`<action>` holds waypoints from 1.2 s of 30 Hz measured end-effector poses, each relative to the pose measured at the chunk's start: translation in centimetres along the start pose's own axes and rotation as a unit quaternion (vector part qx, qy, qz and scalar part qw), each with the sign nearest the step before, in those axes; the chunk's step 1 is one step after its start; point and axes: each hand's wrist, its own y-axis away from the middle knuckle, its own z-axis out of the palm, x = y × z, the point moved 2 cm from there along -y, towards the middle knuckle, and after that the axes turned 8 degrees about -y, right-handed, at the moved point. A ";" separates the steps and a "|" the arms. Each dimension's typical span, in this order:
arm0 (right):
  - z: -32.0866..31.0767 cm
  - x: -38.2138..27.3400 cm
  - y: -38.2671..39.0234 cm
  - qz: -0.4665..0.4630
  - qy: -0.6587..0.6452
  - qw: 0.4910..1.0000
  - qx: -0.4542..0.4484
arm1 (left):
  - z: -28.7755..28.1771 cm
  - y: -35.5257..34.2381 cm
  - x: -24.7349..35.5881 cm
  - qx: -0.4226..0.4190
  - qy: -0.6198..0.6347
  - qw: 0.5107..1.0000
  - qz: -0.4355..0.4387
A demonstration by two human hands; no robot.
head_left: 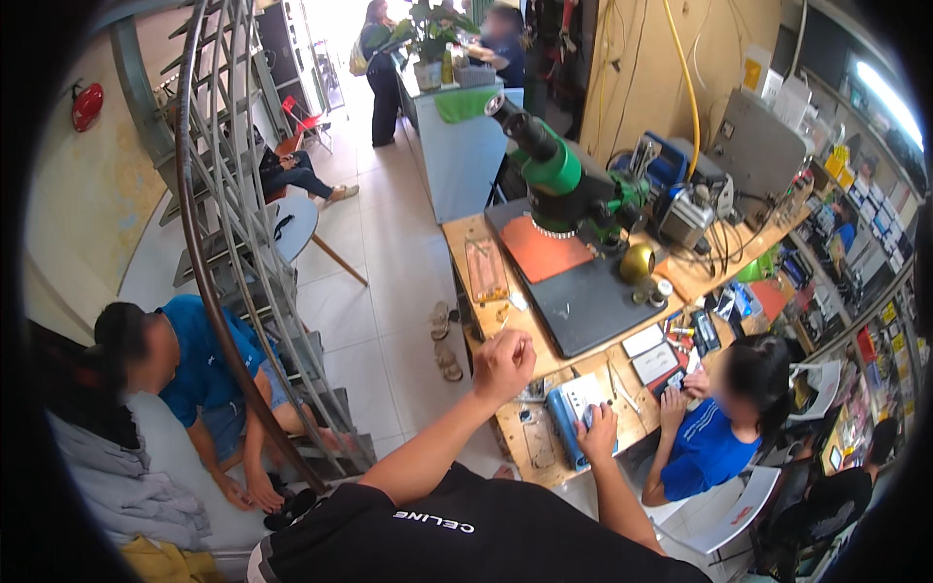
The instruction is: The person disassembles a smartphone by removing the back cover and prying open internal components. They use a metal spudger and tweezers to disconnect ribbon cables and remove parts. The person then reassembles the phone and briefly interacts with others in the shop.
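Note:
My left hand [503,367] is raised over the near left edge of the wooden workbench [544,442], its fingers curled closed. Whatever they may hold is too small or hidden to make out. Beside it, my right hand [597,434] rests on a blue box-shaped bench device [562,413] with a pale control panel. The fingers of that hand are bent around a small dark knob on the panel. Near the device lie tweezers or a similar thin tool [624,391] and a clear flat case [537,437].
A green-and-black microscope [559,175] stands over a dark base with an orange mat [546,251]. A gold round pot [638,262] sits by it. A person in blue [714,447] works at the bench's right. Another person [209,360] sits left, behind a metal stair rail [209,291].

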 end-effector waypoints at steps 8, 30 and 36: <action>-1.0 -0.6 -1.7 0.050 0.016 0.997 -0.056 | 0.1 0.1 -0.1 0.011 0.010 1.000 0.018; -1.4 -0.3 0.3 0.045 -0.019 0.998 -0.033 | -0.4 0.0 0.3 0.010 0.005 1.000 0.024; -0.9 -0.3 0.5 0.023 -0.013 1.000 -0.010 | -0.4 0.0 0.3 0.009 -0.003 1.000 0.024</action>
